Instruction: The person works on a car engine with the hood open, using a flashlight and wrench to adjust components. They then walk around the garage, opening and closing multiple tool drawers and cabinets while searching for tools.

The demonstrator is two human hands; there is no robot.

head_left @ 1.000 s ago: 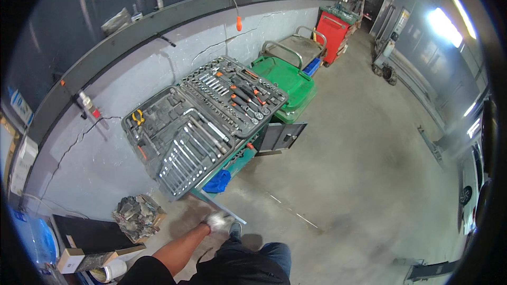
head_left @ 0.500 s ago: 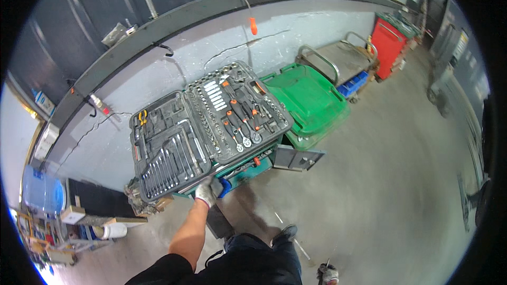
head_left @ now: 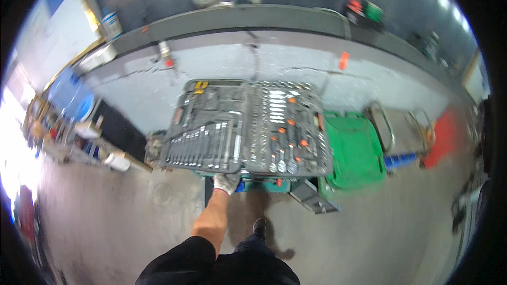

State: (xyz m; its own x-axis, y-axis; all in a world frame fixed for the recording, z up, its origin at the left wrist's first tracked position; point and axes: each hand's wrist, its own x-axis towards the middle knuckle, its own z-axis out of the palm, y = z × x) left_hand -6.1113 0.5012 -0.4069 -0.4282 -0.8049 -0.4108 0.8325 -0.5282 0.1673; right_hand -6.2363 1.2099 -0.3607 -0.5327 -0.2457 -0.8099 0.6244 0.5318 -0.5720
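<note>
At far left, a blue water bottle [head_left: 71, 95] stands beside a dark box [head_left: 117, 129]. The unfolded tool case [head_left: 211, 169] lies centrally, above a teal shelf [head_left: 269, 186], with wrenches [head_left: 198, 148] in its left half and ratchets [head_left: 281, 165] in its right. The gloved left hand [head_left: 226, 182] is at the case's front edge; its grip cannot be told. The right hand is out of view. Rightward stand a green bin [head_left: 353, 153] and a trolley [head_left: 404, 131].

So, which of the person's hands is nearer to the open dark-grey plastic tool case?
Left. The white-gloved left hand is at the near edge of the tool case, contact unclear; the right hand is out of view.
</note>
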